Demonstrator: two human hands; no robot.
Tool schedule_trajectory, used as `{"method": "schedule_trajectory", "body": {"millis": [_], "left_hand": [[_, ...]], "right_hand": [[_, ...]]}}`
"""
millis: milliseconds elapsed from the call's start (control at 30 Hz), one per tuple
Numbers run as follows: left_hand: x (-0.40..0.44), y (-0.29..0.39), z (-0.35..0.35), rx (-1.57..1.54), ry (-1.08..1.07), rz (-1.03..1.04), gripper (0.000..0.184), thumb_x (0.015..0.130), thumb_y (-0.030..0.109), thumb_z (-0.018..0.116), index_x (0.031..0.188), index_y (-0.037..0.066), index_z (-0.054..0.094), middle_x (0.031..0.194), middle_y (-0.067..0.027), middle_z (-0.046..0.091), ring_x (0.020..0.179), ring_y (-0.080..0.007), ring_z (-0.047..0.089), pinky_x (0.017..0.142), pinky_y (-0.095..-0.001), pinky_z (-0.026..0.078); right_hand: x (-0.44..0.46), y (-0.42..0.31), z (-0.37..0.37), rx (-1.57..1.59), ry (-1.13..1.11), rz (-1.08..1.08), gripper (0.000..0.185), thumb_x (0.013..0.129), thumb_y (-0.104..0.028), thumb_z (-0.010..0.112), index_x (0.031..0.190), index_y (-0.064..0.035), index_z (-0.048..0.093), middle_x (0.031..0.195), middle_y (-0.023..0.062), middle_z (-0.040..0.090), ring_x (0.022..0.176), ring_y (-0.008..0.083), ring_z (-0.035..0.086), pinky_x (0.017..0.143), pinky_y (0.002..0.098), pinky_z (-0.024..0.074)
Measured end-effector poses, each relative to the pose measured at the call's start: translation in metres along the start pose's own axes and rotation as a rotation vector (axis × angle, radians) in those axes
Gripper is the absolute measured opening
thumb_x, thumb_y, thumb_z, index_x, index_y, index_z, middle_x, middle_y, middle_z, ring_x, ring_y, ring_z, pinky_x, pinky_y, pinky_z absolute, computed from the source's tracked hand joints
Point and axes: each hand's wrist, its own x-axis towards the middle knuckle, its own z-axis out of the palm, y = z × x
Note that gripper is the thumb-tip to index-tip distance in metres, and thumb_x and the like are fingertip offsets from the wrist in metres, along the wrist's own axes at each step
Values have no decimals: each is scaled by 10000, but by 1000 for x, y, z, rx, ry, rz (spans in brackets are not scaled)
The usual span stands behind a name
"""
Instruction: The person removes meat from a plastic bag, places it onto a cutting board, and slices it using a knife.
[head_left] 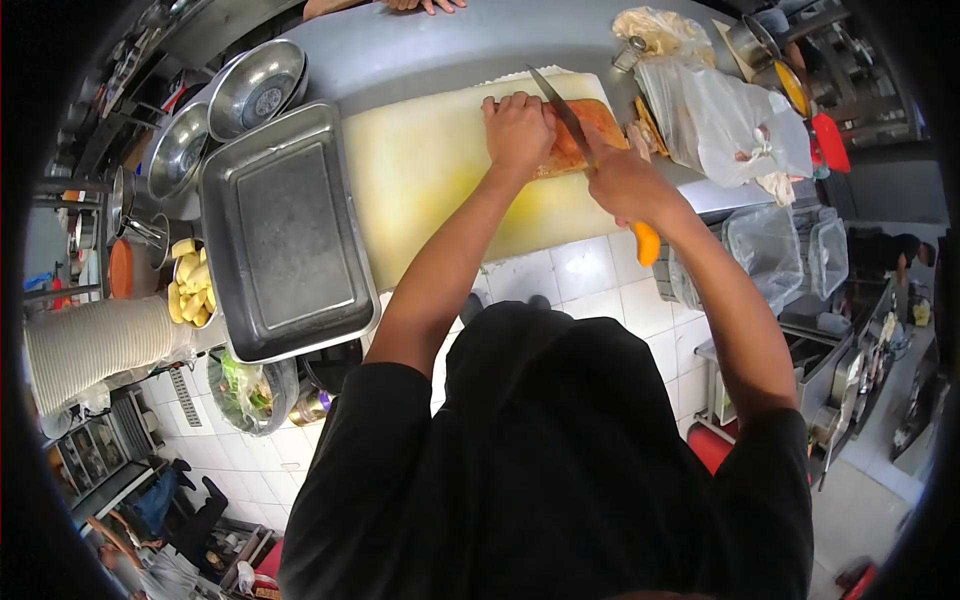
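An orange-brown slab of food (597,112) lies near the right end of a pale yellow cutting board (400,170). My left hand (520,132) presses on the slab's left part with its fingers bent. In my right hand (630,183) is a knife (563,108) with an orange handle, its fingers wrapped round the grip. The blade slants up and to the left across the slab, its tip past the slab's far edge. Whether the edge has cut in cannot be made out.
Left of the board stands a deep metal tray (290,235), with steel bowls (257,90) behind it. Plastic bags (700,115) lie to the right. Yellow peeled pieces (190,285) fill a container at left. Another person's hand (425,4) shows at the far edge.
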Motion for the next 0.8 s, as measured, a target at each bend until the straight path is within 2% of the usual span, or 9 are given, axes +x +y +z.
{"method": "schedule_trajectory", "body": {"millis": [200,300,400,600,700,800], "left_hand": [[-1,-3,5,23,38,14,192,866,220,546,786,80,651,852,-86,635,859,-255,597,895,-422,357],[1,1,6,52,-7,-40,207,844,233,559,824,71,687,881,-83,643,869,-236,599,920,-426,332],[3,1,6,72,-30,-61,213,844,234,559,803,72,690,869,-79,646,858,-233,601,909,-417,331],[2,3,8,86,13,-59,207,837,235,572,794,73,694,854,-76,654,851,-232,602,890,-411,337],[1,3,7,97,18,-37,194,824,231,582,801,74,695,851,-76,656,853,-226,602,888,-419,338],[0,-1,8,105,5,1,189,820,229,585,807,74,694,844,-76,657,852,-228,604,888,-426,340]], "right_hand": [[53,-14,-5,27,-8,40,681,889,-140,411,1502,-44,130,896,231,666,517,251,640,586,374,543],[49,-15,-8,53,-10,12,775,792,-48,430,1491,19,103,903,244,675,580,283,662,632,371,529],[41,-14,-2,-33,-43,61,676,892,-123,419,1507,-72,145,923,255,661,499,256,624,577,379,542],[-34,-7,-1,23,-67,67,698,879,-69,416,1507,-67,112,889,264,659,492,278,623,567,407,538],[6,-3,0,20,-38,-1,689,898,-90,413,1508,-62,95,887,247,663,502,280,629,550,405,534],[47,-16,1,28,-51,85,684,909,-109,418,1507,-55,92,883,227,663,516,273,637,561,399,536]]}}
